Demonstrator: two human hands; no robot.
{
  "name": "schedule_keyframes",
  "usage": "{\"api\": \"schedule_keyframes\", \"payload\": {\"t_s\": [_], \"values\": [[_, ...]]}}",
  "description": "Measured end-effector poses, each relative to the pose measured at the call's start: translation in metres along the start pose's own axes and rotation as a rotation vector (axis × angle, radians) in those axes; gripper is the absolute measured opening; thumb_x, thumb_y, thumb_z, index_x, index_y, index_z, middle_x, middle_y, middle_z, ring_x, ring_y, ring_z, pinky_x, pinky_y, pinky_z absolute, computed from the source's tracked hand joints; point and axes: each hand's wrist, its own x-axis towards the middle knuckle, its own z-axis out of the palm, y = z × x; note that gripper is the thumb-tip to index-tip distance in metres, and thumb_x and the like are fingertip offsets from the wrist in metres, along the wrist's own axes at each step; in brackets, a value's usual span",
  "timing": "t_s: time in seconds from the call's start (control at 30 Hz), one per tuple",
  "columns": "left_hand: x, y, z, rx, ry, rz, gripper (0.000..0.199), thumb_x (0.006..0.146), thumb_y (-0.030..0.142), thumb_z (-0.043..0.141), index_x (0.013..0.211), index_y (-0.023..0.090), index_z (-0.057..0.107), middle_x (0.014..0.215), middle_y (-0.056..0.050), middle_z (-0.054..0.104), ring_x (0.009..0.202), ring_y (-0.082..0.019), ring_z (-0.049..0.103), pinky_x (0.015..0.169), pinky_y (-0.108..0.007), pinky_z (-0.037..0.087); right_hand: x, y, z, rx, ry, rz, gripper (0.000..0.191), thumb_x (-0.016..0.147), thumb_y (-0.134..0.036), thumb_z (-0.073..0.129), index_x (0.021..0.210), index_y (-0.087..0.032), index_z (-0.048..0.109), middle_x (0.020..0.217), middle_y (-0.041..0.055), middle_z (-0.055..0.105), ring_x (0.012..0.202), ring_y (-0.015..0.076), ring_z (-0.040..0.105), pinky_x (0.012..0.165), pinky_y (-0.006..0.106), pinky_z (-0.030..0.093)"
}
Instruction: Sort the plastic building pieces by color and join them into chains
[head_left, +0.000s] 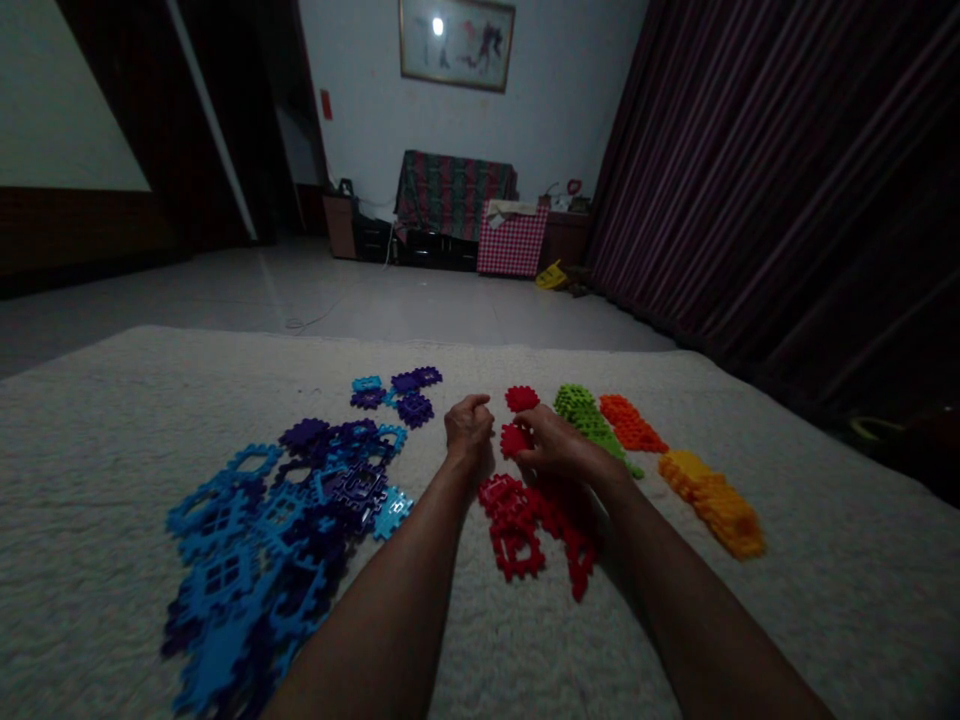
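Observation:
My left hand (470,428) rests on the pale mat in the middle, its fingers curled; whether anything is inside them is hidden. My right hand (551,443) has its thumb and fingers around the right edge of a red gear-shaped piece (513,440). Just beyond that lies another red piece (522,398). Several red pieces (517,535) are spread nearer to me, partly under my right forearm. Right of my right hand is a row of green pieces (585,415). A large heap of blue and purple pieces (281,510) lies left of my left arm.
Orange pieces (630,422) and a yellow row (712,500) lie at the right. A small blue and purple group (405,385) is at the back left. Beyond the mat (825,540) are a tiled floor, a low cabinet with cloths and a dark curtain (720,150).

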Motion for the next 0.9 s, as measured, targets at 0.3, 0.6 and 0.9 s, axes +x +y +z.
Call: {"api": "schedule_keyframes", "payload": {"t_s": [0.3,0.6,0.9], "values": [[-0.002,0.005,-0.005,0.043,-0.014,0.037,0.041,0.074,0.018,0.047,0.107,0.013,0.072,0.066,-0.002,0.067,0.051,-0.012,0.06,0.053,-0.023,0.051,0.004,-0.005,0.01,-0.016,0.021,0.234,0.064,0.079,-0.046,0.067,0.13,-0.011,0.054,0.118,0.0169,0.061,0.107,0.0265,0.06,0.088,0.031,0.045],[-0.003,0.003,-0.003,-0.009,-0.024,0.028,0.041,0.074,0.02,0.048,0.106,0.014,0.072,0.065,-0.001,0.065,0.049,-0.011,0.058,0.051,-0.023,0.049,0.0,-0.029,0.015,-0.075,0.052,0.322,0.054,0.08,-0.041,0.063,0.123,-0.01,0.056,0.124,0.0225,0.057,0.114,0.0312,0.059,0.091,0.035,0.045],[-0.004,0.005,-0.004,0.039,-0.018,0.04,0.041,0.076,0.017,0.047,0.108,0.013,0.072,0.068,-0.003,0.067,0.052,-0.012,0.059,0.054,-0.023,0.049,0.006,-0.015,0.02,-0.005,0.169,0.286,0.057,0.076,-0.043,0.067,0.123,-0.012,0.056,0.115,0.0176,0.062,0.106,0.0272,0.062,0.09,0.033,0.046]]}}
